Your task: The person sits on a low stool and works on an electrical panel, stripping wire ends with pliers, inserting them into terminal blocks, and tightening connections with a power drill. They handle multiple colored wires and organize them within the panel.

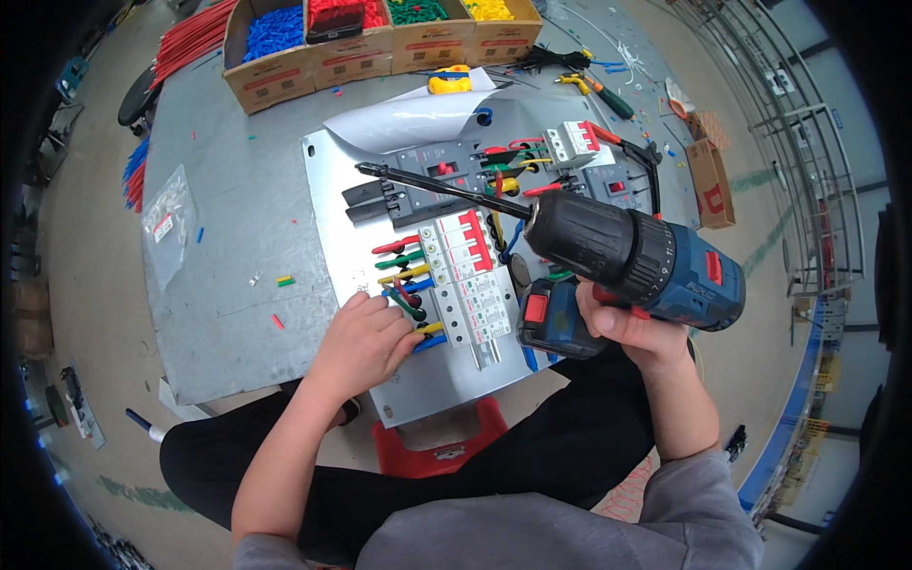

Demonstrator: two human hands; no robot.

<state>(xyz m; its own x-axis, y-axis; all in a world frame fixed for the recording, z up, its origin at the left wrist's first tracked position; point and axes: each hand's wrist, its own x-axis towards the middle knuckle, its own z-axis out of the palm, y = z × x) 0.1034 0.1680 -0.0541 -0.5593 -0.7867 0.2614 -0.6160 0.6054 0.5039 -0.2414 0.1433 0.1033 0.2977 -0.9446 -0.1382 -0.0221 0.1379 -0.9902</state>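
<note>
Currently the right hand (pixel 635 332) grips the cordless drill (pixel 632 261), its long bit (pixel 442 187) aimed far-left, while the left hand (pixel 364 342) pinches coloured wires (pixel 407 285) left of the breakers (pixel 465 285).

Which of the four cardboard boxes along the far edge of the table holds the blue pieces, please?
The leftmost cardboard box, at the end of the row. Its contents are blue, while the three boxes to its right hold red, green and yellow pieces in turn.

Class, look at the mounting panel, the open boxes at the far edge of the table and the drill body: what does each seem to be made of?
Mounting panel: probably sheet metal, pale grey with a dull sheen.
Open boxes: corrugated cardboard, brown and matte, flaps folded out.
Drill body in the right hand: likely moulded plastic, blue and black; the ribbed black chuck may be rubber-coated.
</note>
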